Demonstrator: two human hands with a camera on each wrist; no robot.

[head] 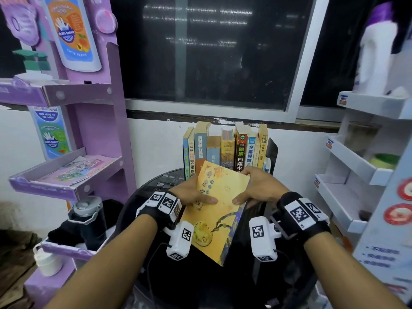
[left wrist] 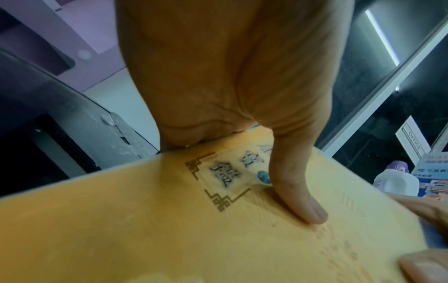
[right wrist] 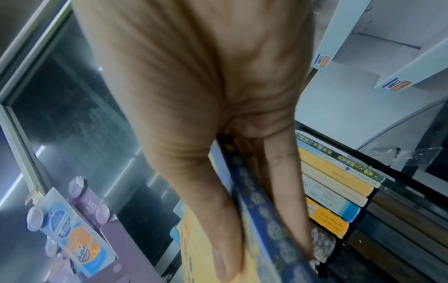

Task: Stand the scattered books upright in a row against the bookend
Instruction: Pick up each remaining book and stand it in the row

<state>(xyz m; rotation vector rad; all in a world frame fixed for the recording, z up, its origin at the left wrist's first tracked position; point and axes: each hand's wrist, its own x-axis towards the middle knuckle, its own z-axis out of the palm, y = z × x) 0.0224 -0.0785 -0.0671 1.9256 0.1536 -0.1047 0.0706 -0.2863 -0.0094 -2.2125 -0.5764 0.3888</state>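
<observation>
Both hands, left (head: 189,192) & right (head: 259,188), grip the yellow book (head: 214,210) w/ thumbs on its cover (tilted), in front of the upright row (head: 225,148).

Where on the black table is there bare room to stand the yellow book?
Bare black table shows left of the upright row, bordered by the white wall behind. The row's right end is crowded against the black bookend. Both hands, left hand and right hand, hold the yellow book in front.
</observation>
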